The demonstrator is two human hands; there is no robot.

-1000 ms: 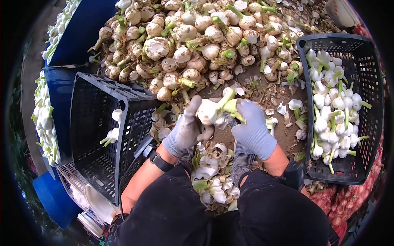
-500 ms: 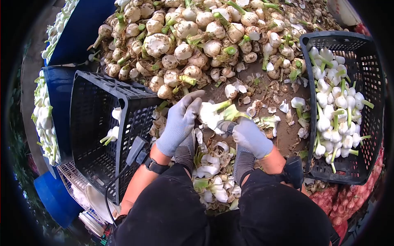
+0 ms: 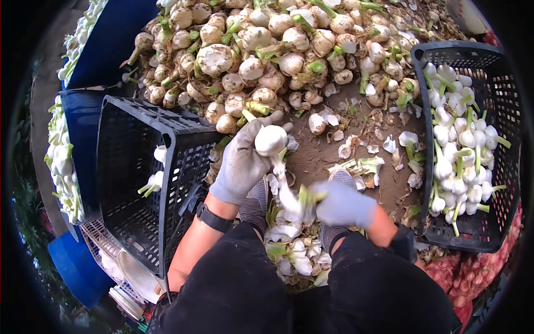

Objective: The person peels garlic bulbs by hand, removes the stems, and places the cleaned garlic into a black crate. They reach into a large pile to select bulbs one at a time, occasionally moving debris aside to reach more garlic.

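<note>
My left hand (image 3: 243,161), in a grey glove, is closed on a white garlic bulb (image 3: 271,140) whose stem points up to the left. A strip of pale skin (image 3: 286,192) hangs below the bulb. Lower and to the right is my right hand (image 3: 345,205), gloved and smeared by motion. Beside its fingers is a blurred green and white piece of leaf (image 3: 307,201); whether the fingers grip it is unclear. Loose peelings (image 3: 297,253) lie between my feet.
A heap of soil-stained garlic (image 3: 256,61) lies ahead. At the right stands a black crate (image 3: 477,236) of white bulbs; at the left, a tilted black crate (image 3: 130,217) holds a few. Blue containers (image 3: 83,161) with garlic stand farther left, red net sacks (image 3: 473,278) at lower right.
My left hand has turned palm up, showing the bulb clean and round. My right hand has moved down, away from the bulb, and the outer skin now hangs below it.
</note>
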